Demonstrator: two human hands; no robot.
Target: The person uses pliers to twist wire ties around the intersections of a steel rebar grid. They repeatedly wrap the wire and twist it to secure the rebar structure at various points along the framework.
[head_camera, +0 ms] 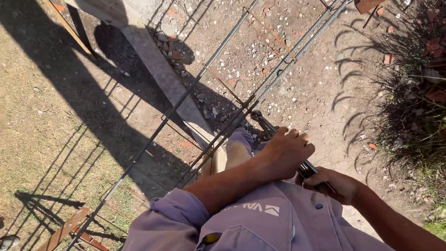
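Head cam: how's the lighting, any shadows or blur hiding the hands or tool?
Head view: hard sunlight, sharp focus. Left hand brightly lit; right hand partly shaded beneath it. Pliers dark but readable. A deep shadow crosses the rebar cage and dirt ground. Wide-angle bending at the edges.

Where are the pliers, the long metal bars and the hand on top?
pliers (263, 122): head view, on the metal jaws.
long metal bars (297, 49): head view, on the ribbed bar.
left hand (285, 151): head view, on its back.

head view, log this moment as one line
left hand: gripping pliers | right hand: on pliers handle | pliers tip: at rebar | rebar cage: raised above dirt ground | sunlit
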